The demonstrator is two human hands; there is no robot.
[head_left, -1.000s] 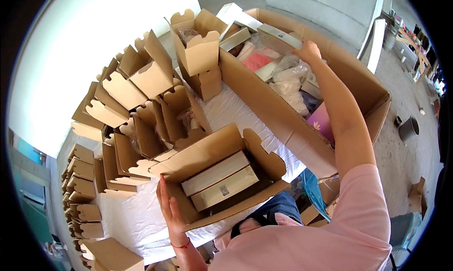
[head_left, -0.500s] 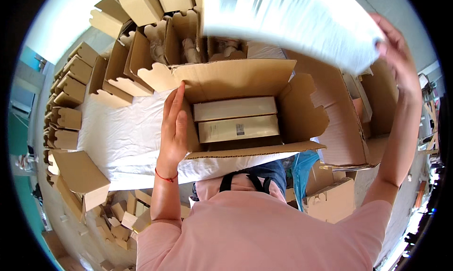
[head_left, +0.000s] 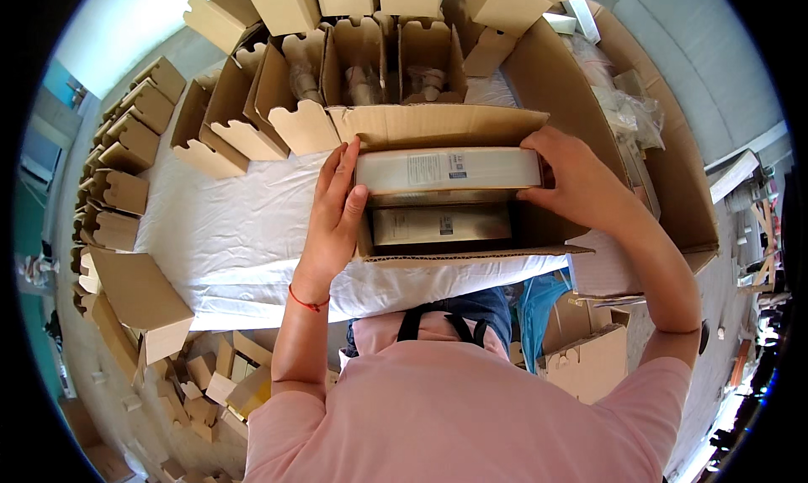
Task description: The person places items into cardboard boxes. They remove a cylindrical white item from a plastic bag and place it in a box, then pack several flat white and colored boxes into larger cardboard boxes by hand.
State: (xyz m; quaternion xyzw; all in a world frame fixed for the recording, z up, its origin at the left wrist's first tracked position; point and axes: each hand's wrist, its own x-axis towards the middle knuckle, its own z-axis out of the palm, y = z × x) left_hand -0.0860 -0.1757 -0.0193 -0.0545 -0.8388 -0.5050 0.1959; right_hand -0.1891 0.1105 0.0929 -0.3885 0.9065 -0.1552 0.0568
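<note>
An open brown carton (head_left: 438, 123) stands before me at the near edge of the white-covered table. Level across its opening is a long flat white box (head_left: 387, 172) with a small printed label. My right hand (head_left: 585, 176) grips the right end of this box, thumb on the near side and fingers on the far side. At the other end, my left hand (head_left: 331, 218) has its thumb and fingers about the box's left end, close against the carton's left wall. Deeper in the carton lies a pale box (head_left: 404, 227); the white box hides what is behind it.
Several tall open cartons (head_left: 290, 130) holding plastic-wrapped items stand beyond. A large carton (head_left: 572, 87) with clear plastic bags (head_left: 627, 104) is to the right. Loose cardboard pieces (head_left: 210, 386) lie on the floor at left. A blue plastic bag (head_left: 539, 310) hangs by the table edge.
My right hand has brought the white box down from the upper right to the carton's opening. The carton has shifted slightly right, and my left hand has moved with it.
</note>
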